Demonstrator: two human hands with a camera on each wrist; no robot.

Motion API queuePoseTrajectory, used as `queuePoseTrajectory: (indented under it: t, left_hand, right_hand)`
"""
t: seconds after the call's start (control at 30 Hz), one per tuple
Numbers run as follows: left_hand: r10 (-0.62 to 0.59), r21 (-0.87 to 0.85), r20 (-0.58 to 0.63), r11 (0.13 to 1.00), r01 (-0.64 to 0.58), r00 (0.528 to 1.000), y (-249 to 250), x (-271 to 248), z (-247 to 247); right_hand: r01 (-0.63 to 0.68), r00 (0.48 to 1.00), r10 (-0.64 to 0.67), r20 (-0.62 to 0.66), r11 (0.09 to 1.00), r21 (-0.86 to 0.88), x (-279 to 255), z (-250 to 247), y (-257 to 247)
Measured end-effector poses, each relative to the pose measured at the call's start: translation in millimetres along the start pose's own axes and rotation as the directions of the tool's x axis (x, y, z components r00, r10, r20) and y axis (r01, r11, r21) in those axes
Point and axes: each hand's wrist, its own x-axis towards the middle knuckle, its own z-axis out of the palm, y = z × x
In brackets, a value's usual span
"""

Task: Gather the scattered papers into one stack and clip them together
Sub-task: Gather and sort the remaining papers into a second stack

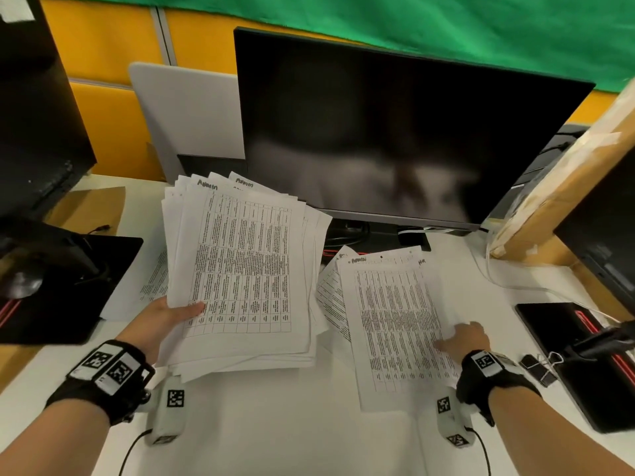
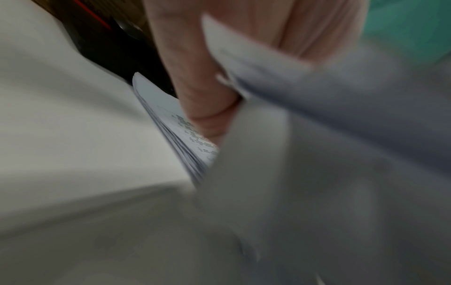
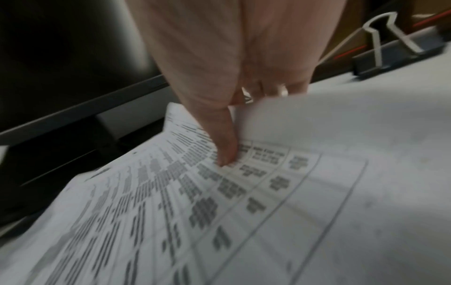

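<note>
mid-gathering: left hand (image 1: 165, 312) clamped on uneven stack (image 1: 240, 269) above desk's (image 1: 275, 424) middle. right hand (image 1: 462, 336) pinched loose sheets (image 1: 395, 321) toward right edge, near binder clips (image 1: 539, 367). likely next: merge, square edges.

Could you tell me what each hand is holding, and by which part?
Left hand grips the paper stack at its near-left edge; right hand pinches the loose sheets' right edge.

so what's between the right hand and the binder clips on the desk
Only bare white desk. The head view shows the right hand pinching the loose sheets, with the binder clips lying apart on its right.
</note>
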Motion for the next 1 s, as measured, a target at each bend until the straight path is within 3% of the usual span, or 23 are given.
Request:
queuePoseTrajectory:
  t: [0.13, 0.27, 0.37, 0.43, 0.5, 0.6, 0.67, 0.87, 1.0]
  left_hand:
    - [0.013, 0.008, -0.004, 1.0, -0.013, 1.0, 2.8, -1.3, -3.0]
    - [0.009, 0.01, 0.003, 1.0, -0.009, 1.0, 2.5, -1.1, -6.4]
    - [0.002, 0.006, -0.002, 1.0, -0.002, 1.0, 1.3, 1.6, -8.2]
    - [0.011, 0.013, -0.005, 1.0, -0.011, 1.0, 1.0, 5.0, -7.9]
    - [0.013, 0.012, 0.007, 1.0, -0.013, 1.0, -0.1, 7.5, -7.7]
    - [-0.004, 0.019, 0.025, 1.0, 0.003, 1.0, -1.7, 9.8, -6.8]
    - [-0.021, 0.011, 0.023, 1.0, 0.021, 1.0, -0.7, 11.1, -5.8]
    - [-0.012, -0.021, 0.029, 1.0, 0.013, 1.0, 2.2, 7.3, -2.3]
    - [0.014, -0.047, 0.081, 0.999, -0.01, 0.997, 2.0, -2.0, -10.6]
  right_hand:
    - [-0.007, 1.0, 0.006, 0.019, 0.997, 0.08, 1.4, -7.1, 10.3]
    - [0.1, 0.991, -0.062, -0.116, 0.932, 0.349, 2.3, -11.8, 25.6]
    - [0.217, 0.968, -0.14, -0.207, 0.879, 0.425, -7.4, -32.1, 28.5]
    - [0.263, 0.961, -0.183, -0.21, 0.843, 0.469, -15.9, -56.5, 27.3]
    - [0.278, 0.96, -0.25, -0.122, 0.83, 0.485, -26.9, -82.9, 20.6]
    - [0.275, 0.939, -0.326, 0.109, 0.903, 0.332, -33.6, -106.5, -0.4]
    - [0.34, 0.914, -0.369, 0.167, 0.923, 0.18, -29.6, -107.3, -22.5]
    - [0.436, 0.898, -0.401, 0.18, 0.864, -0.253, 3.2, -57.7, -80.4]
    - [0.361, 0.932, -0.353, 0.076, 0.905, -0.225, 18.4, -21.9, -96.9]
